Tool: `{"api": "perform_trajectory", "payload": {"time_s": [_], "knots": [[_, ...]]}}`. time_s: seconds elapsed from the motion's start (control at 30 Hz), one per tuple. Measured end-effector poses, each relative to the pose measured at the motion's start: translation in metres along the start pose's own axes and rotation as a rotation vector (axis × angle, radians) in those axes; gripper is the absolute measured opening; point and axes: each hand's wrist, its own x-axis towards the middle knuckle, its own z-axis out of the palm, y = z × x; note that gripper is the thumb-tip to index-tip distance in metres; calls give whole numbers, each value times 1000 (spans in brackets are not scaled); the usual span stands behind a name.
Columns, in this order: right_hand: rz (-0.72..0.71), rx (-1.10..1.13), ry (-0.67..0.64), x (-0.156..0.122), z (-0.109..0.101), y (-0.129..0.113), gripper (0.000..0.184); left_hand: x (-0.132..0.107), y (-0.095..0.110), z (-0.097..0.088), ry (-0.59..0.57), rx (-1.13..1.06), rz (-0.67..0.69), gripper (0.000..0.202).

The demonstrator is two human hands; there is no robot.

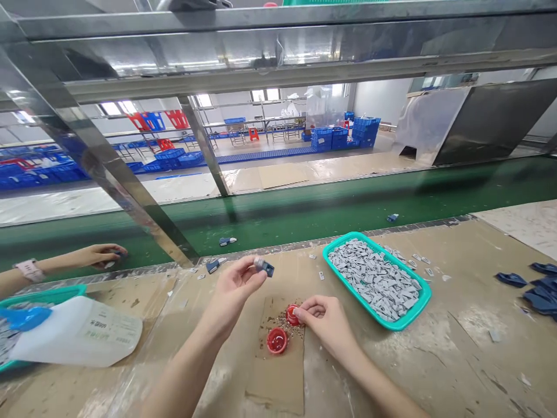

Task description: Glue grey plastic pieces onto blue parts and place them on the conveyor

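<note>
Spreading across a brown-covered bench (435, 360), loose parts and containers surround a person's two bare hands beside a green conveyor belt (304, 209). A teal basket (424, 297) heaped with small gray pieces (369, 278) stands just beyond the right hand (328, 325), with more pieces scattered around it, while dark blue parts (542, 296) lie at the far right. At left, a co-worker's hand (102, 255) reaches over the belt behind a white jug (87, 337), and a slanted metal post (117, 180) rises between that hand and the person's own. On a cardboard strip (276, 383) sit two red cups, the lower cup (277, 341) in plain sight between the forearms, the upper cup (290, 313) partly covered by the right fingertips. The left hand (239, 281) grips a navy part (265, 267) between thumb and fingers, its dark end jutting out to the right, above and left of the upper cup. The right hand's thumb and fingers come close together at that cup; whether they pinch something small, one cannot tell.
</note>
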Motion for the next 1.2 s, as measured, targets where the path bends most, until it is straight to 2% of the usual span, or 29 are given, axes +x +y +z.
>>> {"api": "perform_trajectory", "payload": {"time_s": [0.1,0.23,0.33,0.43,0.6,0.97,1.2], "knots": [[2,-7,8,-1,0,1,33,-40,6,-1,147,-99,-108,22],[-14,45,-26,-2,-2,-5,34,-80,2,11,343,-176,-192,23],[-8,128,-72,-7,-8,-17,33,-95,-6,26,447,-272,-252,29],[34,211,-131,-16,-12,-30,32,-98,-10,43,508,-360,-270,32],[79,312,-196,-31,-11,-46,31,-96,-9,62,542,-455,-251,27],[70,285,-238,-32,-8,-45,30,-94,-11,68,511,-419,-304,28],[213,242,-442,-29,-14,-31,38,-96,-14,65,364,-277,-175,19]]}}
